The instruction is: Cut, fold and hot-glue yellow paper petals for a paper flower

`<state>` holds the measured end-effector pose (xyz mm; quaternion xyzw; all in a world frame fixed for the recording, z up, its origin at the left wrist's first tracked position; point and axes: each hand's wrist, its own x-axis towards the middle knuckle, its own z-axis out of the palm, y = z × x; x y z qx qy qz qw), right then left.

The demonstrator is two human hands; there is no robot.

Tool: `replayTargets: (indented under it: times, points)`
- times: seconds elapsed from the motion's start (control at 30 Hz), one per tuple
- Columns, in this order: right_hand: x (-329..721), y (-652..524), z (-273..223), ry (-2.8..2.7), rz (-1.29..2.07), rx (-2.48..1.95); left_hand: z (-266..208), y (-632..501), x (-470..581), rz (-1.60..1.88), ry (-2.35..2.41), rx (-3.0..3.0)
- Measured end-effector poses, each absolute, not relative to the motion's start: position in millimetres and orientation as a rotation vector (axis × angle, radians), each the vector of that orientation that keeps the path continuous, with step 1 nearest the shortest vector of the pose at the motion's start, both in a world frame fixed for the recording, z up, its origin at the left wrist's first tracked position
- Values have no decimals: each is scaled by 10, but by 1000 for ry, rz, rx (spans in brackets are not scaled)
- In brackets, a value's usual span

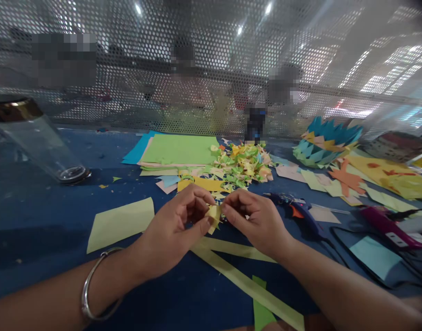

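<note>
Between my two hands is a small pale yellow paper piece [214, 216]. My left hand [178, 225], with a silver bangle at the wrist, pinches its left edge between thumb and fingers. On the other side my right hand [254, 216] closes its thumb and fingertips at the piece's upper right. Long pale yellow paper strips [245, 278] cross on the table just below the hands. A green strip [261, 303] lies partly under one of them. To the left of my left hand rests a pale yellow sheet [123, 223]. Beyond the fingers is a yellow paper strip [200, 185].
A heap of cut paper scraps [245, 161] adjoins a stack of coloured paper [183, 149]. A glass bottle [42, 142] stands at left. A glue gun [297, 209] with a cord, a purple power strip [386, 227] and a layered paper crown [326, 142] are at right, before a perforated metal screen [211, 82].
</note>
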<state>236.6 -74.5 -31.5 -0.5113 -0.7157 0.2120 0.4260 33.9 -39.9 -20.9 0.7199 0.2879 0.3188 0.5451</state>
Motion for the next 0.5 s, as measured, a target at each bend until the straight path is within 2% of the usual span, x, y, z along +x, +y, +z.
replayTargets:
  times: [0.27, 0.5]
  points:
    - [2414, -734, -271, -1879, 560, -1302, -139, -423, 329, 797, 839, 1871]
    - [2585, -691, -149, -2011, 584, -1605, -153, -248, 313, 952, 972, 1785]
